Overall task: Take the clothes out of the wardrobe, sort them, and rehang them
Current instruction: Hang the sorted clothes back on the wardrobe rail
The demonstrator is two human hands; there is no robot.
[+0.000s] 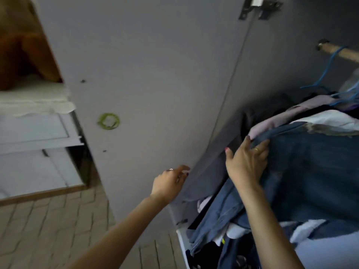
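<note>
The wardrobe stands open, its grey door (147, 78) swung out to the left. Inside hang blue jeans (310, 171), a lilac garment (272, 121) and a white one (326, 118), below a wooden rail (347, 53) with a blue hanger (326, 68). My right hand (246, 162) grips the top edge of the hanging jeans. My left hand (169, 183) is at the door's edge, fingers curled against a grey garment (206, 171); whether it pinches the cloth is unclear. More jeans and mixed clothes (223, 220) lie heaped on the wardrobe floor.
A white cabinet with drawers (33, 144) stands at the left, with a white cloth (33, 100) on top. The floor (48, 230) is tiled in brown. A metal hinge (260, 6) sits at the top of the door.
</note>
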